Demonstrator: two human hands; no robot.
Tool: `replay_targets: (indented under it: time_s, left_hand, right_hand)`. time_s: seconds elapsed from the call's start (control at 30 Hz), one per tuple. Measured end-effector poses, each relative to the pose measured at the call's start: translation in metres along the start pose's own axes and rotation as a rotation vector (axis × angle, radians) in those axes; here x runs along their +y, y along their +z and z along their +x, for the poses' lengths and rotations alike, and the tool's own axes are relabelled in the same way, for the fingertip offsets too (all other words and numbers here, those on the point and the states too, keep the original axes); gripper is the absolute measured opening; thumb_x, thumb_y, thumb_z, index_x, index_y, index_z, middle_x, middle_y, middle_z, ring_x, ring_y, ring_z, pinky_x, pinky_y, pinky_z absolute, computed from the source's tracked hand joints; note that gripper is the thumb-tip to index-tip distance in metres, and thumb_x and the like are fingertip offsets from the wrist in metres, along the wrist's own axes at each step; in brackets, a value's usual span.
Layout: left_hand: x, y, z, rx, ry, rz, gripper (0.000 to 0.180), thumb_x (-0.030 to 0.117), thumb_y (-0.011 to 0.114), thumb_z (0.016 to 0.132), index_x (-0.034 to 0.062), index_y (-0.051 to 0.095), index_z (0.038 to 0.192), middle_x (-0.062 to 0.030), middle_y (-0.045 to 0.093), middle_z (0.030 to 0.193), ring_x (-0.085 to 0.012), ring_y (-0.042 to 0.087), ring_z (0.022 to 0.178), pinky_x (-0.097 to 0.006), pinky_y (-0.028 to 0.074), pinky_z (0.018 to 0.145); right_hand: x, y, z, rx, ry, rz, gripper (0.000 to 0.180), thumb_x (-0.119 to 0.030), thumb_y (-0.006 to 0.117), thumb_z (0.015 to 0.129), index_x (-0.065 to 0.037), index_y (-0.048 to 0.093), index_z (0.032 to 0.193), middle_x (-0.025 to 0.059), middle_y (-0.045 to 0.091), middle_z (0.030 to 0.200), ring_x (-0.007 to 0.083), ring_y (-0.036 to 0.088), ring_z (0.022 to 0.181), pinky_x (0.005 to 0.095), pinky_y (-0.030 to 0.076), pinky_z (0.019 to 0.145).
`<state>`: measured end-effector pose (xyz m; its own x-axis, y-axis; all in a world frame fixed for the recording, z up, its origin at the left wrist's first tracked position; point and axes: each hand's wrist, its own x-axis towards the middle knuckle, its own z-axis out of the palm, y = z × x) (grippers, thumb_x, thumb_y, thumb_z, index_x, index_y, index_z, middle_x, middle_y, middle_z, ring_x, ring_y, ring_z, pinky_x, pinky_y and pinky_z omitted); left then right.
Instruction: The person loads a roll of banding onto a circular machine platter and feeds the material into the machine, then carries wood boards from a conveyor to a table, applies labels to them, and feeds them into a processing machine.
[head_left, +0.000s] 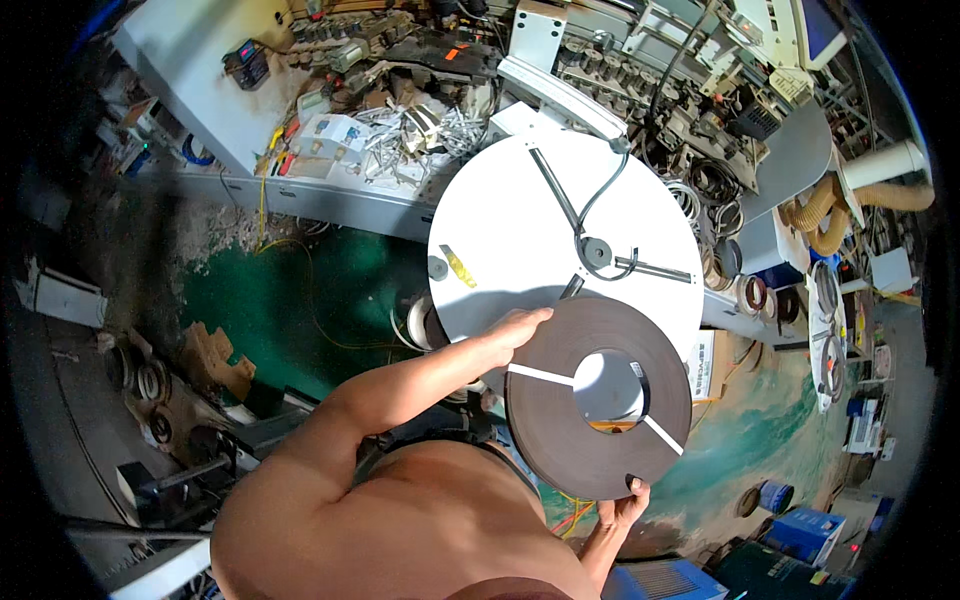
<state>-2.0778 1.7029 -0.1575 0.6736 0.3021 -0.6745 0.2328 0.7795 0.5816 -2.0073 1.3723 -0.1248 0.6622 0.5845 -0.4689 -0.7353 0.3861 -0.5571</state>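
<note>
A large dark brown roll of edge banding point(545, 420), bound with two white straps, is tilted in front of my body. My left hand point(515, 333) grips its upper left rim. Under the lower right rim, my right hand point(622, 505) is closed with the thumb over the edge; its other fingers are partly hidden. Just beyond the roll, and partly covered by it, lies a round white turntable disc point(490, 210) with dark slots and a central hub point(596, 252). Through the roll's open core I see part of the white disc.
A long machine point(370, 200) runs behind the disc, with a heap of white strip scraps point(405, 140) on it. A black cable point(600, 195) loops over the disc. Smaller rolls point(750, 293) stand at the right. A cardboard box point(712, 365) and blue boxes point(805, 533) sit lower right.
</note>
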Motion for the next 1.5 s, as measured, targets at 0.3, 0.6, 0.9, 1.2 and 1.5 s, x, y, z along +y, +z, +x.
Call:
replay_targets:
  time_s: [0.3,0.6,0.9,1.2,1.5]
  left_hand:
    - [0.038,-0.016,0.033,-0.148,-0.065,0.317,0.032,0.033,0.057,0.088,0.0047,0.061,0.103,-0.0056,0.062,0.091,-0.0136,0.06,0.075,-0.029,0.049,0.064]
    - [0.09,-0.058,0.059,-0.433,-0.195,0.607,0.042,0.028,0.06,0.089,-0.0025,0.052,0.116,-0.0085,0.062,0.09,-0.0163,0.061,0.076,-0.03,0.052,0.066]
    - [0.156,-0.096,0.061,-0.565,-0.264,0.755,0.034,0.034,0.061,0.088,0.0013,0.059,0.096,-0.0046,0.061,0.083,-0.0112,0.057,0.066,-0.026,0.046,0.058]
    - [0.172,-0.125,0.059,-0.546,-0.075,0.776,0.028,0.03,0.059,0.09,0.0023,0.057,0.089,-0.0008,0.055,0.079,-0.0083,0.051,0.068,-0.025,0.041,0.058]
    - [0.194,-0.117,0.116,-0.44,0.004,0.75,0.045,0.037,0.06,0.089,0.0001,0.052,0.114,-0.0047,0.06,0.097,-0.0121,0.058,0.083,-0.027,0.047,0.069]
  right_hand:
    - [0.046,0.022,0.02,0.114,-0.167,0.223,0.048,-0.01,0.062,0.065,-0.002,0.055,0.112,0.007,0.058,0.112,0.0271,0.051,0.108,0.0415,0.039,0.1]
    - [0.133,0.096,0.001,0.433,-0.44,0.331,0.042,-0.008,0.06,0.066,-0.001,0.057,0.107,0.0075,0.06,0.108,0.0256,0.055,0.1,0.0391,0.043,0.095]
    - [0.216,0.193,-0.017,0.428,-0.586,0.283,0.043,-0.01,0.058,0.069,0.0,0.055,0.111,0.0096,0.061,0.103,0.0253,0.058,0.099,0.0365,0.046,0.09]
    - [0.224,0.203,0.011,0.465,-0.499,0.323,0.059,-0.01,0.06,0.064,0.001,0.048,0.121,0.0143,0.056,0.115,0.0289,0.055,0.104,0.0411,0.044,0.093]
    - [0.169,0.164,0.123,0.337,-0.486,0.395,0.032,-0.01,0.061,0.071,-0.004,0.056,0.102,0.0073,0.061,0.098,0.0228,0.058,0.093,0.0372,0.049,0.086]
